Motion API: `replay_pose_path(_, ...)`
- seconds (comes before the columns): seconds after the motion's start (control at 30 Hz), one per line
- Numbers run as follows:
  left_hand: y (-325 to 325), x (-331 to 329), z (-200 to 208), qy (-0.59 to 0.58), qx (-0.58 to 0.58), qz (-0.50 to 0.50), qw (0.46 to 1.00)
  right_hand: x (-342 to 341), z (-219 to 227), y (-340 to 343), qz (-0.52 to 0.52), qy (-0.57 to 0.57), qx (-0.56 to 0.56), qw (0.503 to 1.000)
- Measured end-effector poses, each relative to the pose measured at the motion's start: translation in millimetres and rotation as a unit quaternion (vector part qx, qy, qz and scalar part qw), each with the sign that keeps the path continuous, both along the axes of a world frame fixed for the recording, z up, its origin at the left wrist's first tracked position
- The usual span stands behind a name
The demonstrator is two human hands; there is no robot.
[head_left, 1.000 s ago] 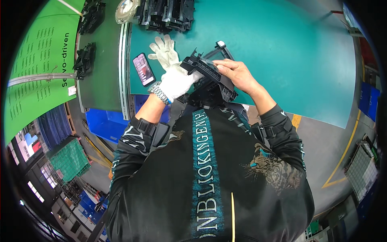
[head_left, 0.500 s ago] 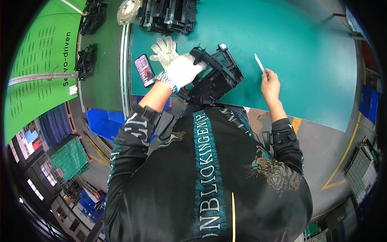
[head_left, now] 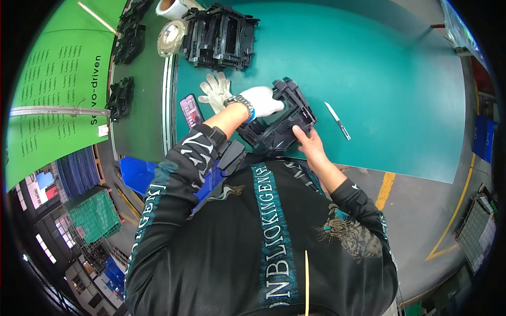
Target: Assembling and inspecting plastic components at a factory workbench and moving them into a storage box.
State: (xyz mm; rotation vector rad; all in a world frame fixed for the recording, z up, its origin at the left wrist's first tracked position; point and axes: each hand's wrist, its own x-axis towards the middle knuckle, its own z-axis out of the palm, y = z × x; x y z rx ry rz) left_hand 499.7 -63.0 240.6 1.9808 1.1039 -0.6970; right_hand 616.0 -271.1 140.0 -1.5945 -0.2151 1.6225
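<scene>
At the near edge of the green tabletop (head_left: 390, 100), close in front of the person's body, here's the black frame (head_left: 276, 138), set at a slant with both hands on it. The left hand (head_left: 262, 102), in a white glove, reaches over its far left part, fingers bunched and partly curled; whether they pinch anything, I can't tell. On the bare right hand (head_left: 312, 146), thumb on top of the near right corner, fingers half closed around the side, that corner is gripped. Just right of the frame lies a slim knife (head_left: 337, 121), apart from both hands. Over on the left, a spare glove (head_left: 215, 92) lies spread flat beyond the left wrist and its metal watch (head_left: 240, 102), with a lit phone (head_left: 191, 110) right beside. Farther out, a cluster of black frames (head_left: 219, 37) stands near a tape roll (head_left: 172, 38). Across the metal rail, more black parts (head_left: 122, 99) sit along the dark belt (head_left: 145, 116).
</scene>
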Motion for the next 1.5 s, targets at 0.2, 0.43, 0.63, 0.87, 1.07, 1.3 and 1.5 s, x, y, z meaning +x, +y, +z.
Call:
replay_pose_path(0.2,39,37,39,-0.058,-0.003,0.036,0.998,29,-4,100,-0.119,-0.005,0.129,0.984)
replay_pose_path(0.43,106,55,13,-0.290,-0.114,0.349,0.884,60,-48,234,-0.112,0.060,0.203,0.971)
replay_pose_path(0.63,137,57,11,-0.241,0.010,0.265,0.934,51,-23,260,-0.093,0.088,0.235,0.963)
replay_pose_path(0.87,188,26,7,-0.152,0.198,0.202,0.947,49,-27,290,-0.001,-0.261,0.149,0.954)
replay_pose_path(1.07,185,22,16,0.014,0.320,0.073,0.944,28,13,316,0.068,-0.353,0.054,0.932)
replay_pose_path(1.3,175,16,37,0.015,0.328,0.032,0.944,39,8,315,0.053,-0.306,0.074,0.948)
replay_pose_path(1.5,152,2,52,-0.032,0.359,0.053,0.931,47,-2,317,0.052,-0.301,0.080,0.949)
